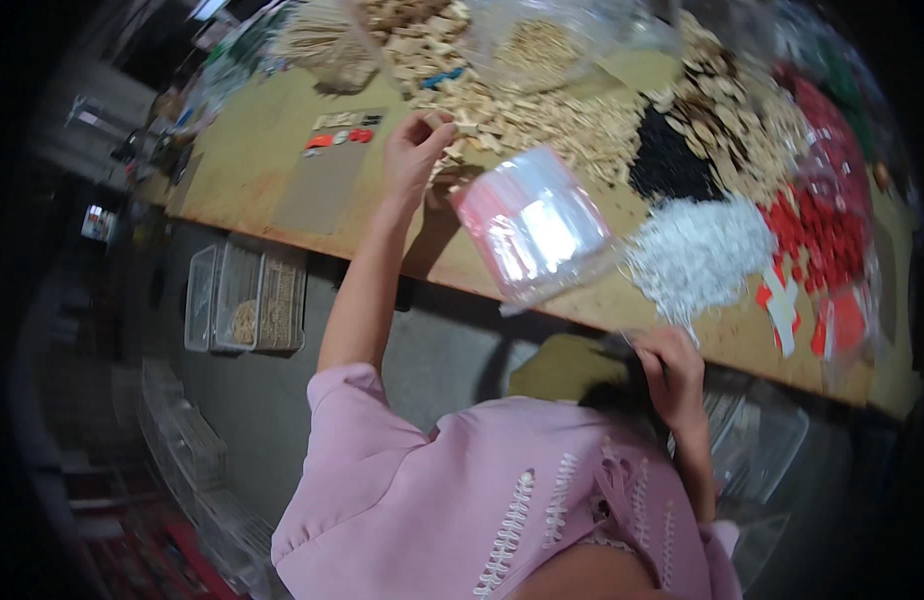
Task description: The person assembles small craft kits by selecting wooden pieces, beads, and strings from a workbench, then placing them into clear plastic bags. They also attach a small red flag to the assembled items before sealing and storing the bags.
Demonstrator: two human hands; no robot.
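My left hand (417, 150) reaches over the table at the near edge of a pile of small pale wooden pieces (542, 135). Its thumb and forefinger pinch a small wooden piece (465, 128). Just right of it lies a clear-wrapped pack of plastic bags (537, 225) with pinkish edges. My right hand (672, 370) is drawn back by the table's front edge, close to my body. Its fingers are curled together, and whatever they hold is too blurred to name. Beyond it lies a heap of white strings (697, 255).
At the left, a grey board (322, 190) has small wooden, red, white and black parts laid above it. Black pieces (672, 155), thin wooden discs (722, 110) and red pieces (822, 235) are heaped at the right. Clear plastic boxes (247, 295) stand below the table.
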